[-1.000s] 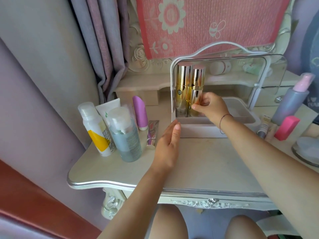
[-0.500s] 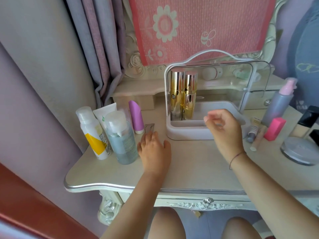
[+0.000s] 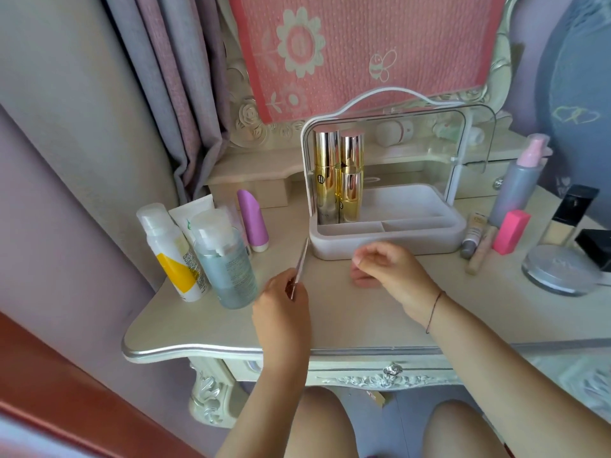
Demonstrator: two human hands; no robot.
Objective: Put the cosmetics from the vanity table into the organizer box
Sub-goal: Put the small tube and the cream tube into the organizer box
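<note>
1. My left hand [image 3: 281,312] is pinched shut on a slim stick [image 3: 300,266], holding it by its near end just above the table [image 3: 347,312].
2. The stick's long axis runs up and away from my fingers, tilted a little right, its far tip pointing at the near-left corner of the box [image 3: 390,241].
3. The box sits just beyond that tip, so I judge the left hand is the one to finish this; a short push forward and right should reach a front compartment.
4. My right hand [image 3: 386,266] hovers loosely curled in front of the box, holding nothing I can see.
5. Gold bottles [image 3: 337,180] stand upright in the box's back-left corner; the rest looks free.
</note>
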